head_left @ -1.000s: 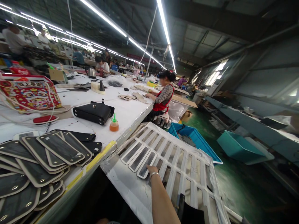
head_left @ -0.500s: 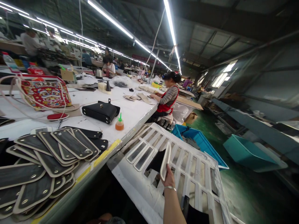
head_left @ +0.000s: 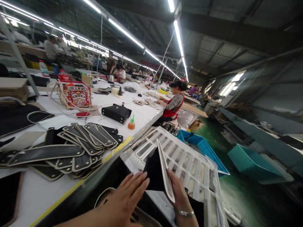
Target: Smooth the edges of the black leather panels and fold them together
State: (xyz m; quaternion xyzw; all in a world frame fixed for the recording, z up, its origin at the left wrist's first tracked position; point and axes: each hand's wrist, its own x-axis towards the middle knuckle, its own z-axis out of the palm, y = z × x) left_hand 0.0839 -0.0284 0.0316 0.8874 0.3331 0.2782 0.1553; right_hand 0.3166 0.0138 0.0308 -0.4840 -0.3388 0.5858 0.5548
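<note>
Panel (head_left: 158, 173): raised above the rack's left side, tilted up on its pale rim, between the two hands, its black face toward the left one.
Right hand (head_left: 178, 190): pinching the panel's pale rim at its lower right; bracelet (head_left: 186, 214) on the wrist.
Left hand (head_left: 127, 194): flat, fingers stretched and slightly spread, their tips at the panel's left edge; whether they touch it, I cannot tell.
Rack (head_left: 214, 194): slotted, white, just beside the tabletop's (head_left: 44, 189) yellow-taped edge.
Stack (head_left: 78, 151): dark pale-edged pieces with metal studs, fanned along the taped edge, left of both hands; a small pale mark on an upper one, nothing readable.
Glue bottle (head_left: 131, 124): green-tipped, near the taped edge, beyond the stack; I see no lettering.
Black bag (head_left: 115, 113): just left of the glue bottle, farther in from that edge.
Red bag (head_left: 77, 96): well in from the taped edge, colourful print, characters too small to read.
Clear bottle (head_left: 44, 69): behind the red bag, label unreadable.
</note>
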